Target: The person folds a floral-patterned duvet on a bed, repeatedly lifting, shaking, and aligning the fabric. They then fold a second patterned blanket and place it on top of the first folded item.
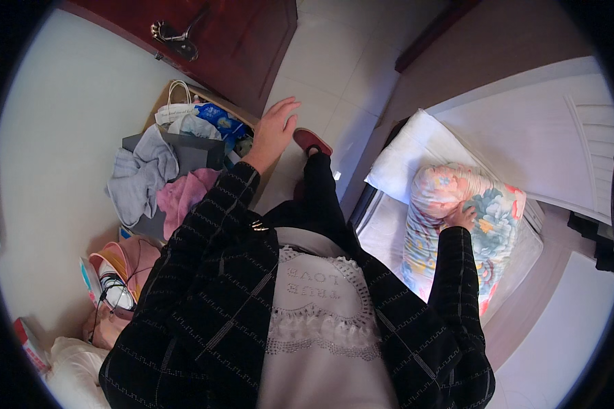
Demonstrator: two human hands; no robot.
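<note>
My left hand [273, 135] hangs in the air beside a cardboard box, holding nothing, with the thumb apart from the fingers. Against a folded floral quilt [491, 220] rests my right hand [461, 217]. Its fingers meet the cloth at a crease, partly hidden, and whether they grip it is unclear. The quilt lies rolled or folded on a bed mattress [384, 232]. A white pillow [414, 153] lies beyond it, partly under its far end.
A dark red door [235, 46] with a metal handle stands ahead, left of the tiled floor [332, 87]. At left, the cardboard box [156, 102] holds bags, near a grey towel [146, 176], a pink cloth [187, 197] and a pink bag [138, 255]. White panels [532, 128] border the bed.
</note>
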